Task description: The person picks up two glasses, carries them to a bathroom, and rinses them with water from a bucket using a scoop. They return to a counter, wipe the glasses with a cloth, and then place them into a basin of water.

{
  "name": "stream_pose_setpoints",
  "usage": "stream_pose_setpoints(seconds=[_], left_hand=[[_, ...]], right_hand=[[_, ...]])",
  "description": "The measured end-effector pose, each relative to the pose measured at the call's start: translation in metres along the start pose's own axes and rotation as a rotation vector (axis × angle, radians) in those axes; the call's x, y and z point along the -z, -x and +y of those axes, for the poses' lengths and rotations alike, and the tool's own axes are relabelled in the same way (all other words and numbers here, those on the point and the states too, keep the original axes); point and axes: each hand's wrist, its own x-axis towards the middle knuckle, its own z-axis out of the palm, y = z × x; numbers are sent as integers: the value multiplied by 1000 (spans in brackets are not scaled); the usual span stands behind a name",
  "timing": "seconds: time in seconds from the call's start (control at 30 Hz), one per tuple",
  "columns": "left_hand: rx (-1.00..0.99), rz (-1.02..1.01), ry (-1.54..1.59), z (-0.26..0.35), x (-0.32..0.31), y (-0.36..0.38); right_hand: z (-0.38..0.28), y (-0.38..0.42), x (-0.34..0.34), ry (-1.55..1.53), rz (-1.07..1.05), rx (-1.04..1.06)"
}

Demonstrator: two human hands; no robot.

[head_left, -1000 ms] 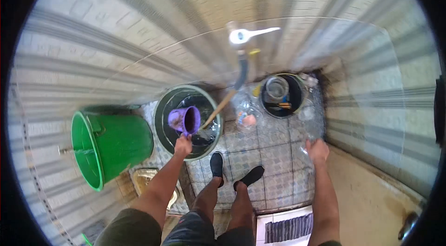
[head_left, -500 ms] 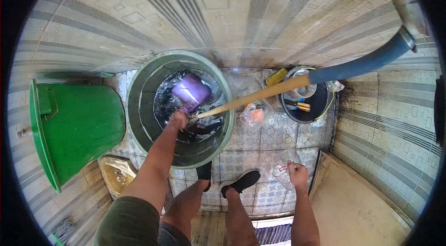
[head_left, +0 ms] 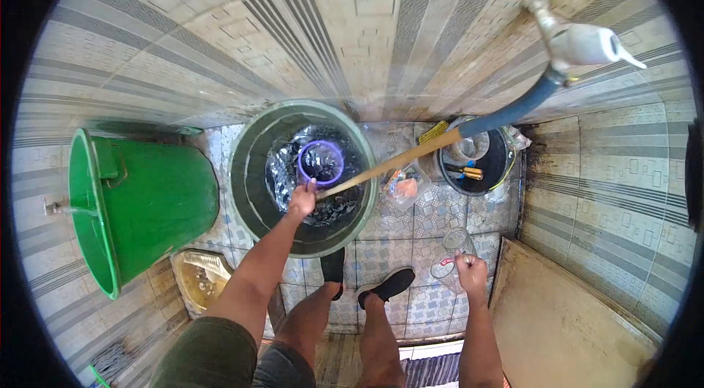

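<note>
My left hand reaches into a large grey-green tub and grips a purple water dipper at its near side. The dipper's round mouth faces up amid the rippling water. Right beside my fingers lies the end of a hose, which slants down over the tub's rim. My right hand is closed on a clear container with a red mark, held low above the tiled floor.
A green barrel lies at the left, near a squat toilet. A tap feeds the hose. Right of the tub are a black bucket holding tools, a clear plastic packet and a yellow brush. A board leans at lower right.
The purple dipper has turned from tilted, its side showing, to mouth up in the water. My view has shifted, bringing the whole tap into sight. My right hand still holds the clear container.
</note>
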Motion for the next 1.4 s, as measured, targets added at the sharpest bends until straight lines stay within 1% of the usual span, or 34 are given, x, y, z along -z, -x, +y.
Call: stream_pose_setpoints(seconds=[0.03, 0.07, 0.13, 0.17, 0.23, 0.3, 0.33, 0.37, 0.4, 0.47, 0.53, 0.6, 0.67, 0.73, 0.77, 0.8, 0.83, 0.87, 0.93, 1.0, 1.03, 1.07, 1.1, 1.13, 1.17, 1.2, 1.27, 1.3, 1.4], left_hand=[[37, -16, 86, 21, 21, 23], [12, -7, 301, 5, 13, 23], [148, -105, 667, 39, 46, 67], [162, -143, 795, 53, 62, 89], [157, -138, 823, 64, 83, 116], [127, -154, 932, 67, 99, 139], [115, -187, 936, 74, 112, 153], [72, -173, 922, 85, 122, 172], [23, -152, 909, 96, 133, 186], [18, -155, 913, 112, 149, 216], [2, -160, 909, 131, 166, 243], [-47, -211, 873, 154, 179, 270], [-79, -233, 854, 183, 191, 298], [-134, -300, 823, 208, 199, 323], [-120, -335, 821, 223, 200, 334], [-132, -355, 802, 237, 200, 345], [-168, -380, 765, 253, 197, 355], [-206, -410, 726, 269, 195, 365], [-222, -479, 689, 302, 189, 385], [-355, -480, 499, 330, 176, 400], [-448, -446, 343, 340, 168, 401], [-458, -456, 327, 353, 161, 407], [-650, -331, 118, 371, 152, 416], [-837, -201, -92, 391, 144, 427], [-796, -229, -164, 412, 138, 441], [-811, -240, -177, 422, 126, 442], [-1043, -95, -402, 438, 101, 444], [-1066, -79, -481, 449, 92, 447], [-1160, -82, -533, 472, 67, 452]], right_hand=[[-7, 3, 6, -15, 15, 23], [-10, 7, 11, -20, 23, 26], [-13, 14, 22, -231, 31, 40], [-20, 20, 29, -234, 37, 39], [-39, 32, 43, -443, 88, 76], [-46, 45, 56, -438, 126, 90], [-53, 48, 63, -443, 157, 122], [-62, 53, 72, -510, 148, 151], [-67, 57, 79, -514, 157, 156], [-74, 66, 90, -586, 248, 144], [-66, 71, 95, -660, 254, 157], [-68, 77, 104, -748, 346, 129], [-66, 82, 112, -761, 388, 113], [-68, 88, 124, -772, 432, 89], [-72, 89, 132, -720, 462, 70], [-72, 93, 138, -668, 490, 44], [-69, 96, 142, -699, 475, 15], [-66, 98, 146, -709, 508, -2], [-62, 101, 155, -703, 461, 49], [-54, 101, 161, -766, 466, 28], [-50, 102, 163, -786, 470, 49], [-45, 102, 165, -806, 471, 71], [-38, 101, 166, -805, 442, 54], [-35, 102, 171, -816, 458, 46], [-35, 102, 175, -804, 494, 63], [-34, 102, 179, -789, 532, 79], [-26, 100, 187, -835, 556, 76], [-22, 99, 191, -871, 561, 87], [-12, 97, 206, -880, 597, 84]])
